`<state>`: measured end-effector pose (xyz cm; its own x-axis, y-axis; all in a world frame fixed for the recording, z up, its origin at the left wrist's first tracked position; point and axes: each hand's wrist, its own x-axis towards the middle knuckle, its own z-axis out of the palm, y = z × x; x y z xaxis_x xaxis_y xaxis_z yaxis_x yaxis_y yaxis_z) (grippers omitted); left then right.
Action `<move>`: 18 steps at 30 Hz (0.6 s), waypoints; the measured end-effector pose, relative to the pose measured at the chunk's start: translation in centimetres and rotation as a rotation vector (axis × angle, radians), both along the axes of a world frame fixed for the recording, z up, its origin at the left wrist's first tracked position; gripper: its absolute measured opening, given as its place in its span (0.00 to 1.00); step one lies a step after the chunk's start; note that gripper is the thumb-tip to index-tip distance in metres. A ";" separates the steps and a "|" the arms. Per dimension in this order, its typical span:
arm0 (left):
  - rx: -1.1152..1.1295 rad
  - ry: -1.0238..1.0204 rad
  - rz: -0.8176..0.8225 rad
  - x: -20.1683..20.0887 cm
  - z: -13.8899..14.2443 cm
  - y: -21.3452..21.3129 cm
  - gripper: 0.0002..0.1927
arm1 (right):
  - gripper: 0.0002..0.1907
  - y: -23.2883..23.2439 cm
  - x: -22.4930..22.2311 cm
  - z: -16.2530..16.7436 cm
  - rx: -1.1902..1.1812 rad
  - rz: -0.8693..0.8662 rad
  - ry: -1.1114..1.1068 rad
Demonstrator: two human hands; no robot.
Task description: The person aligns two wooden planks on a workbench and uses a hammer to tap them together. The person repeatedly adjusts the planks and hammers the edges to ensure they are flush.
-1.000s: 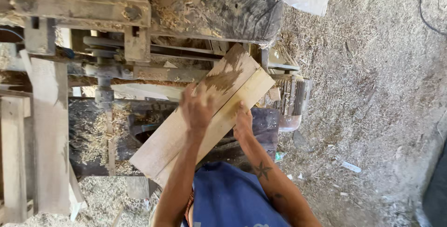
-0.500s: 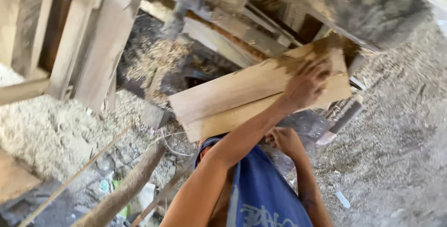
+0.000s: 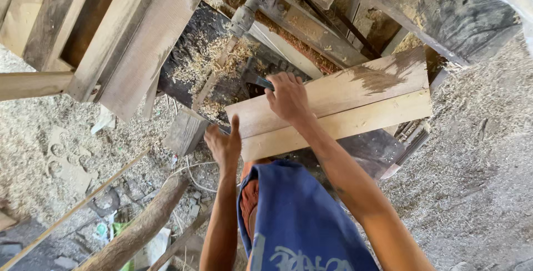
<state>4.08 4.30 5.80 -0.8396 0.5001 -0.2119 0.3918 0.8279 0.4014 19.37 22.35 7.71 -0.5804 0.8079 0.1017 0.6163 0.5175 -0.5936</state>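
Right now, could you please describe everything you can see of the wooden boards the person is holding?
The wooden boards are two pale, flat planks lying side by side, long edges together, tilted slightly up to the right. The upper one has a dark brown stain near its right end; the lower one is cleaner and yellower. The right hand presses flat on top near their left end, and the left hand grips the lower left corner. They rest over a sawdust-covered machine frame.

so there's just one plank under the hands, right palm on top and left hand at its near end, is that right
Not quite: the head view shows two planks stacked, not one, with the lower one's pale edge showing beneath the upper. The rest holds: the right hand lies on top and the left hand is at the near end.
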 end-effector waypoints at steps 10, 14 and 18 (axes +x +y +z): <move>0.052 -0.756 0.281 0.8 -6.2 -4.0 0.38 | 0.20 1.9 -4.1 -3.7 -0.189 0.143 -0.464; 0.158 -0.675 0.219 1.1 -6.9 -5.1 0.34 | 0.19 1.0 -4.3 -3.7 -0.059 0.085 -0.226; 0.363 -0.719 0.326 1.8 -7.4 -5.5 0.31 | 0.18 0.4 -4.0 -2.5 0.035 -0.022 0.155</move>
